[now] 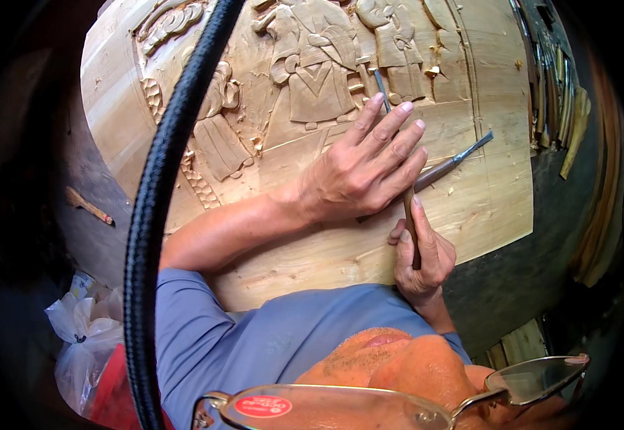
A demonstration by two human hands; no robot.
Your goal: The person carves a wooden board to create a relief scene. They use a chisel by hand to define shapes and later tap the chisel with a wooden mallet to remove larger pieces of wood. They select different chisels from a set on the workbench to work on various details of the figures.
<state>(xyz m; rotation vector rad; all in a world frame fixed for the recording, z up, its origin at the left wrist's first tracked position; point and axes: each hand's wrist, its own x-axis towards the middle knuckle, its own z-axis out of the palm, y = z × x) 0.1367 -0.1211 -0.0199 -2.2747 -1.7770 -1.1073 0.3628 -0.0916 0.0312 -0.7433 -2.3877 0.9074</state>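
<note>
Now your right hand (432, 259) has fingers pinching the chisel (412, 223) handle, blade at the carved panel (498, 204), while your left hand (358, 172), fingers slightly spread, grip impossible to tell, hides the shaft's middle and part of a second chisel (438, 171).

The one head-worn fisheye view looks steeply down; glasses (369, 410) sit very near along its lower edge, a black braided cable (158, 172) crosses close on the left, and the carved wooden panel (495, 197) lies farther off, filling the upper middle.
</note>
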